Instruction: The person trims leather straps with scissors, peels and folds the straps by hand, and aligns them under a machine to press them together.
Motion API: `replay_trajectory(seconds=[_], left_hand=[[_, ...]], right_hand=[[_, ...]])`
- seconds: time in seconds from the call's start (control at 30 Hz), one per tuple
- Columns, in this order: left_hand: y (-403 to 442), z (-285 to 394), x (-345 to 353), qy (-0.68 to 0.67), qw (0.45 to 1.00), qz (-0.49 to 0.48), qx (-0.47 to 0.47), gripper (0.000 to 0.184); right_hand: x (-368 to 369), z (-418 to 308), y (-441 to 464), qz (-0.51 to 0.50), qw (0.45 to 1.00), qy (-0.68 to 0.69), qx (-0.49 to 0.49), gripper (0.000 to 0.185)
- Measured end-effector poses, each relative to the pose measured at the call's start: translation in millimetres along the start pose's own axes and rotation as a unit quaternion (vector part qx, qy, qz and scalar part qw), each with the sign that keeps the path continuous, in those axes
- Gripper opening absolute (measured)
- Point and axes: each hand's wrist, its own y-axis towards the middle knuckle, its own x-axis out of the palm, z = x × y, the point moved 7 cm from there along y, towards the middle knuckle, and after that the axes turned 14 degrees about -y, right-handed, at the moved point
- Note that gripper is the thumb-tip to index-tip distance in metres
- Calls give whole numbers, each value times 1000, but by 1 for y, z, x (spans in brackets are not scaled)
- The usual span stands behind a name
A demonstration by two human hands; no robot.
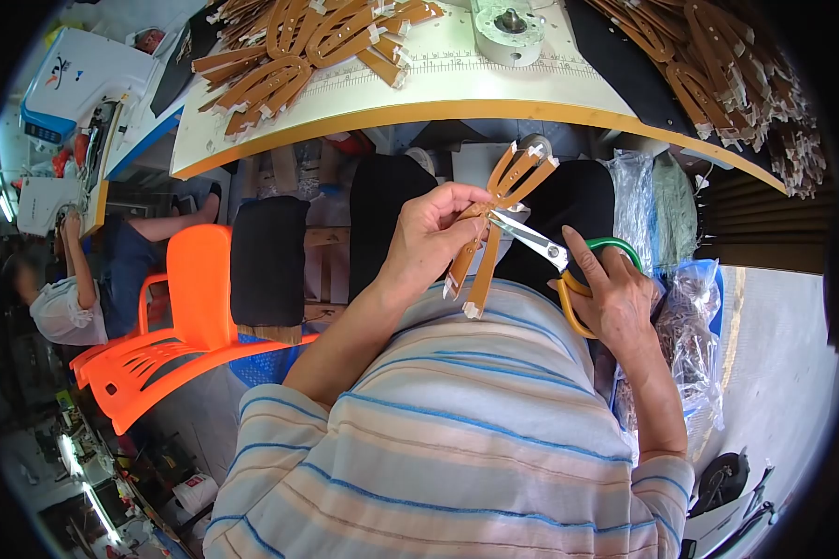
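Observation:
Above my lap, my left hand [436, 233] pinches a brown strappy piece [483, 270] with pale ends, some straps pointing up and some down. My right hand [612, 296] has its fingers through the green and yellow handles of the scissors [543, 244]. The scissor blades point left and their tips reach the middle of the brown piece, close to my left fingertips. Whether the tips touch the piece is too small to tell.
A white table [401, 98] with a printed ruler holds piled brown pieces [289, 56]; more pieces [718, 65] hang at the right. An orange chair [199, 289] stands left, with a seated person [75, 298] beyond. A plastic-wrapped bundle [690, 326] is at the right.

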Motion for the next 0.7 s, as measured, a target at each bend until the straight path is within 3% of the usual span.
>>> replay_trajectory(seconds=[0.4,0.7], left_hand=[[0,-9,-4,4,999,17,-49,25],[-2,-10,3,65,998,-12,-1,24]], right_hand=[[-1,6,5,21,996,-43,-81,75],[11,3,-2,-3,995,-10,-97,72]])
